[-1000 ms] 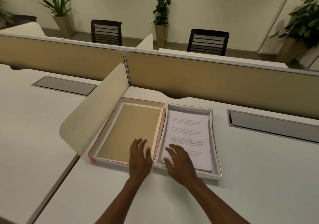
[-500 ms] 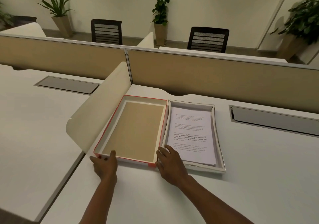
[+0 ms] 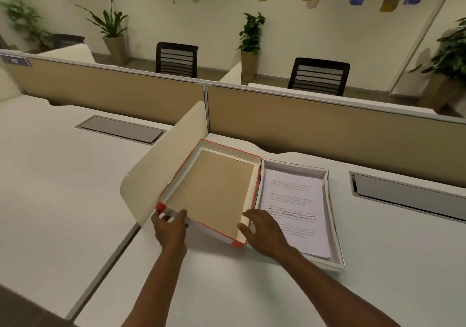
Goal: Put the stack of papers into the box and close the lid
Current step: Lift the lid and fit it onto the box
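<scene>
A stack of printed papers (image 3: 295,208) lies inside the shallow white box (image 3: 335,226) on the desk. To its left is the red-edged lid (image 3: 214,190), upside down with its brown inner face up, its near edge lifted off the desk and tilted. My left hand (image 3: 171,226) grips the lid's near left corner. My right hand (image 3: 262,231) holds the lid's near right corner, with the wrist over the box's left edge.
A cream curved divider panel (image 3: 161,165) stands just left of the lid. A tan partition wall (image 3: 327,130) runs behind the desk. Grey cable hatches (image 3: 403,193) (image 3: 121,128) are set into the desktops. Chairs and potted plants stand beyond.
Both hands moved from resting over the lid and papers to the lid's near corners and gripped it. The lid's near edge has risen off the desk and tilted.
</scene>
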Demonstrator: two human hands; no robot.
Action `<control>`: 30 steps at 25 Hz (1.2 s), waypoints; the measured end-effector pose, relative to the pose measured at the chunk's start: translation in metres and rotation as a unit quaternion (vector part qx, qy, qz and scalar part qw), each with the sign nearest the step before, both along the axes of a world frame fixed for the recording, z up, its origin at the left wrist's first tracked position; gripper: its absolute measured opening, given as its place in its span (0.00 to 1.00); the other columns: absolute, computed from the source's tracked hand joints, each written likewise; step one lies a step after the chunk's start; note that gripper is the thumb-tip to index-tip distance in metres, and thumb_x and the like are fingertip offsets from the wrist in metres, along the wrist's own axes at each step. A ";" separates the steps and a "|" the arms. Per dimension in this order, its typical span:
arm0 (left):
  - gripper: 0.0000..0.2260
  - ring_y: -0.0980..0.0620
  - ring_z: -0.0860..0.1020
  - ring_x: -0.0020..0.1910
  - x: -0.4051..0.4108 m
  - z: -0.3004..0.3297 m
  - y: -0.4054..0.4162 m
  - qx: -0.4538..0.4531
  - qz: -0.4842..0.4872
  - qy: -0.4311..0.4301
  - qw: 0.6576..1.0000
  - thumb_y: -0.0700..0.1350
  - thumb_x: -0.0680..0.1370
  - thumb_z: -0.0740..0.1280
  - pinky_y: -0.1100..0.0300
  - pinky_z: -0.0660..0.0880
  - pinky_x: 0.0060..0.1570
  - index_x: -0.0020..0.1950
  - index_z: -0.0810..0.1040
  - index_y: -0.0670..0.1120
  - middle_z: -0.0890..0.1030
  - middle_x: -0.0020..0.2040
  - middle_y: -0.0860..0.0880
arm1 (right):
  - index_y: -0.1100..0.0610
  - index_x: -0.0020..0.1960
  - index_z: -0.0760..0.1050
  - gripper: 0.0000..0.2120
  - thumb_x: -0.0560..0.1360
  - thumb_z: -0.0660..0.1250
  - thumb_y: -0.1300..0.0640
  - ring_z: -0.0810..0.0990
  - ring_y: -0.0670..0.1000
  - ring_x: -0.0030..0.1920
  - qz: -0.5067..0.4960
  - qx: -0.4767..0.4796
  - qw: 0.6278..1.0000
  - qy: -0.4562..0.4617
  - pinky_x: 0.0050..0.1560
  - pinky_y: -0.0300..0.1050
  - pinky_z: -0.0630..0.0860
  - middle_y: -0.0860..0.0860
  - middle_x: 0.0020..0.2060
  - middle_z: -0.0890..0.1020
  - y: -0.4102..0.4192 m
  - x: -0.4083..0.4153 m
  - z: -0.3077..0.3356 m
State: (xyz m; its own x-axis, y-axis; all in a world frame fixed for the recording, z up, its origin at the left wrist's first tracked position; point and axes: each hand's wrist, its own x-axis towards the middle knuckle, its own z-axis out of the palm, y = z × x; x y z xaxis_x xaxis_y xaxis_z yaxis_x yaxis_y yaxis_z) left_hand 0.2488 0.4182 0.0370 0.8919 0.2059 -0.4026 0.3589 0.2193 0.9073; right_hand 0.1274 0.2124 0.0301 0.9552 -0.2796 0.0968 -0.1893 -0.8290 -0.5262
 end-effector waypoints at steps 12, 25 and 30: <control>0.36 0.47 0.79 0.62 -0.055 0.063 -0.060 0.138 -0.116 -0.268 0.947 0.39 0.71 0.79 0.47 0.82 0.58 0.74 0.66 0.49 0.77 0.70 0.43 | 0.58 0.54 0.75 0.15 0.77 0.69 0.47 0.87 0.58 0.45 -0.127 0.557 0.821 -0.010 0.43 0.53 0.85 0.61 0.51 0.84 0.001 0.101 0.177; 0.12 0.65 0.81 0.55 -0.056 0.074 -0.071 0.113 -0.230 -0.403 0.879 0.55 0.77 0.66 0.72 0.79 0.48 0.60 0.78 0.64 0.82 0.55 0.72 | 0.62 0.68 0.70 0.17 0.80 0.64 0.61 0.82 0.55 0.48 -0.177 0.649 0.736 -0.070 0.47 0.51 0.82 0.57 0.55 0.81 -0.025 0.067 0.178; 0.24 0.48 0.84 0.57 -0.054 0.072 -0.079 0.007 -0.291 -0.335 0.896 0.66 0.74 0.66 0.53 0.82 0.53 0.60 0.83 0.52 0.87 0.56 0.55 | 0.60 0.68 0.70 0.17 0.81 0.63 0.58 0.81 0.58 0.55 -0.128 0.669 0.727 -0.083 0.51 0.53 0.81 0.59 0.58 0.80 -0.036 0.040 0.177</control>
